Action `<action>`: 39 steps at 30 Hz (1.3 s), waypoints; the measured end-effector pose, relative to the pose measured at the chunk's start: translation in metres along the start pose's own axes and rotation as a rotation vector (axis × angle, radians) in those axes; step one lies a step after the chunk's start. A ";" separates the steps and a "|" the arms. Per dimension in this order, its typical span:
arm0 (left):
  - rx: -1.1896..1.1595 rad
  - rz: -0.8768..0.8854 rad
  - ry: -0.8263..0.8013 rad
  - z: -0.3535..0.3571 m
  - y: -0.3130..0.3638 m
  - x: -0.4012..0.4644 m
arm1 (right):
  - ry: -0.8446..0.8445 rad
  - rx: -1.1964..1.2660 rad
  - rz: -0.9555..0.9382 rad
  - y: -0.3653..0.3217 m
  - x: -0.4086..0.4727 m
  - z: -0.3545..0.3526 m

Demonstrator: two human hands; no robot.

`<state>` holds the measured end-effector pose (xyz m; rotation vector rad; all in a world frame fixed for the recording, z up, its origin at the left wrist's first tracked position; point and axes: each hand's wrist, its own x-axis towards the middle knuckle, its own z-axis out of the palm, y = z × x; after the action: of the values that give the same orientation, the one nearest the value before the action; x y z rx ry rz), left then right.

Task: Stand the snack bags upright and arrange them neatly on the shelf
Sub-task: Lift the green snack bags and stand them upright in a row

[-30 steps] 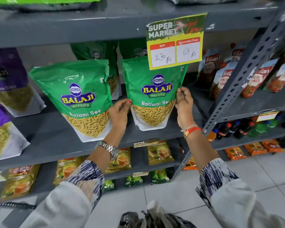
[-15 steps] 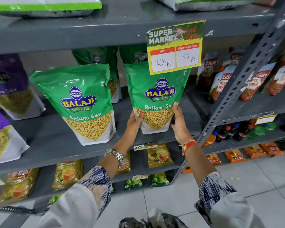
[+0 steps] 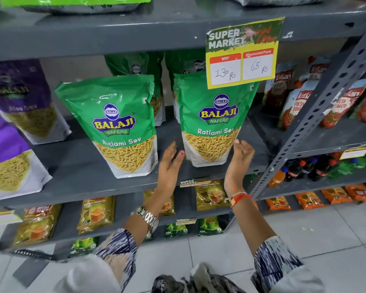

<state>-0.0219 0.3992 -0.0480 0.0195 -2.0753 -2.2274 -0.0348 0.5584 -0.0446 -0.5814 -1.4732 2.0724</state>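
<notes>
Flanking the right-hand Ratlami Sev bag (image 3: 211, 123), both hands now hang loose with fingers spread. The left hand (image 3: 169, 163) hovers just off the bag's lower left corner, and the right hand (image 3: 240, 157) sits by its lower right edge, fingertips perhaps brushing it; half a second ago both palms pressed the pouch's sides, so each grip has let go. That bag stands upright on the grey shelf (image 3: 76, 176), set slightly back from the front lip, its top partly behind the yellow price card (image 3: 242, 53). Beside it to the left, apart, a second Ratlami Sev bag (image 3: 116, 123) stands tilted, as before. More green bags (image 3: 135, 64) stand behind them, and purple Aloo Sev bags (image 3: 19, 98) lean at far left.
</notes>
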 end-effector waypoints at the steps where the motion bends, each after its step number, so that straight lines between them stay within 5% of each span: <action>1: -0.011 0.048 0.074 -0.010 -0.004 -0.010 | 0.022 0.014 -0.055 0.004 -0.013 0.002; 6: 0.029 0.252 0.613 -0.068 -0.001 -0.035 | -0.234 -0.051 -0.134 0.034 -0.083 0.028; 10: 0.045 0.337 0.874 -0.115 0.006 -0.020 | -0.518 -0.126 -0.054 0.046 -0.122 0.062; 13: -0.012 0.123 0.763 -0.150 0.004 0.003 | -0.589 -0.227 0.129 0.047 -0.126 0.091; 18: -0.092 -0.253 0.354 -0.164 0.014 0.022 | -0.601 -0.288 0.261 0.045 -0.117 0.115; 30: -0.105 -0.144 0.218 -0.130 0.012 0.016 | -0.569 -0.178 0.250 0.038 -0.106 0.103; 39: -0.131 -0.158 0.272 -0.120 0.010 0.018 | -0.628 -0.178 0.253 0.031 -0.094 0.097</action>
<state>-0.0298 0.2779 -0.0457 0.4648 -1.8394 -2.2917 -0.0283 0.4201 -0.0398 -0.1818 -2.0328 2.4765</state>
